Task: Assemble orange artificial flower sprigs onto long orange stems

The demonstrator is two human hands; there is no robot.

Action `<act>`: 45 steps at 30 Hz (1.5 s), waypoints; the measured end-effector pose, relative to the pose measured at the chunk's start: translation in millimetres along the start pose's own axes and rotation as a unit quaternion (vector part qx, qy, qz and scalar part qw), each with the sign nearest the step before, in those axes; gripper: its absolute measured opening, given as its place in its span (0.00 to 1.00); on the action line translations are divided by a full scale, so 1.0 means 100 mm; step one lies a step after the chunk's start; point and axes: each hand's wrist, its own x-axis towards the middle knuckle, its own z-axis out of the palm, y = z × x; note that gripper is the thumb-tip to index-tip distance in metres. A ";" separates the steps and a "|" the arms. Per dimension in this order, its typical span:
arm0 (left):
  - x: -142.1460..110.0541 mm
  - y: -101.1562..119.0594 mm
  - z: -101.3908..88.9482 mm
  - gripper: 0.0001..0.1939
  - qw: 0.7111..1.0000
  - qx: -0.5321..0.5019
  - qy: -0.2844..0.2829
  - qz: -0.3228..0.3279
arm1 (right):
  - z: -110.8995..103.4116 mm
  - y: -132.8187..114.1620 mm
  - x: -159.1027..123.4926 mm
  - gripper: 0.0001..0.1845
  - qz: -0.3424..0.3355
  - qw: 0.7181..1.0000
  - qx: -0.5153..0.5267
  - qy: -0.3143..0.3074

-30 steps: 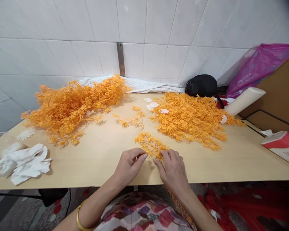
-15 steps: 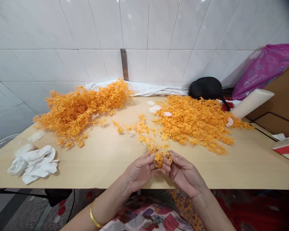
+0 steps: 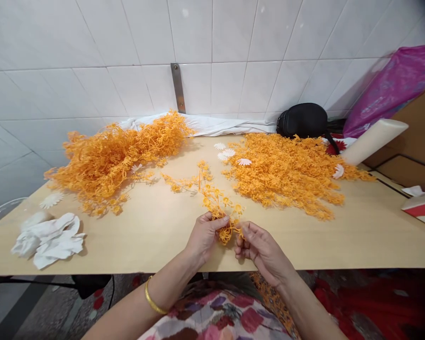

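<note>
An orange plastic sprig with thin curly branches is up off the table between my hands. My left hand grips its lower tangled part, and my right hand pinches a strand at its edge. Just beyond them, a loose orange sprig lies on the pale wooden table. Two large heaps of the same orange sprigs sit to either side. White paper daisies lie at the edge of the right heap.
A crumpled white cloth lies at the table's left end. A black bag, a cream roll and a pink plastic bag stand at the back right. A tissue box sits beyond the right edge. Tiled wall rises behind.
The sprig has gone from flat on the table to bunched in both hands, and now spreads upward. My hands have lifted it and drawn slightly apart.
</note>
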 end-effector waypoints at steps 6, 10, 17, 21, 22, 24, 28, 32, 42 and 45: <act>0.05 0.04 -0.01 0.10 0.998 0.040 -0.030 -0.036 | 0.03 0.07 0.05 0.15 -0.050 0.985 -0.167 0.012; 0.10 0.01 0.03 0.10 0.998 0.026 0.038 -0.031 | 0.05 0.09 0.06 0.14 -0.169 0.904 -0.389 0.057; 0.25 0.09 0.03 0.08 0.991 0.012 0.132 0.002 | 0.16 0.00 -0.31 0.13 -0.412 0.746 -0.523 -0.014; 0.28 0.19 -0.05 0.08 0.991 0.008 0.126 0.050 | 0.12 -0.17 -0.40 0.07 -0.379 0.819 -0.424 0.072; 0.26 0.18 -0.06 0.07 0.994 0.011 0.104 0.035 | 0.08 -0.20 -0.35 0.06 -0.358 0.841 -0.392 0.104; 0.21 0.15 -0.07 0.07 0.997 0.020 0.075 0.002 | -0.02 -0.22 -0.20 0.10 -0.276 0.910 -0.273 0.144; 0.17 0.13 -0.10 0.06 0.998 0.018 0.054 0.003 | -0.13 -0.12 0.09 0.15 -0.119 0.983 -0.103 0.095; 0.22 0.15 -0.14 0.08 0.999 0.017 0.023 0.018 | -0.05 -0.05 0.21 0.18 -0.075 0.995 -0.035 0.055; 0.18 0.03 -0.07 0.13 0.994 0.061 -0.043 0.077 | 0.16 -0.03 0.48 0.15 -0.111 0.977 -0.177 0.041; 0.21 0.00 -0.06 0.11 0.993 0.063 0.002 0.101 | 0.22 0.01 0.43 0.12 -0.163 0.948 -0.269 0.053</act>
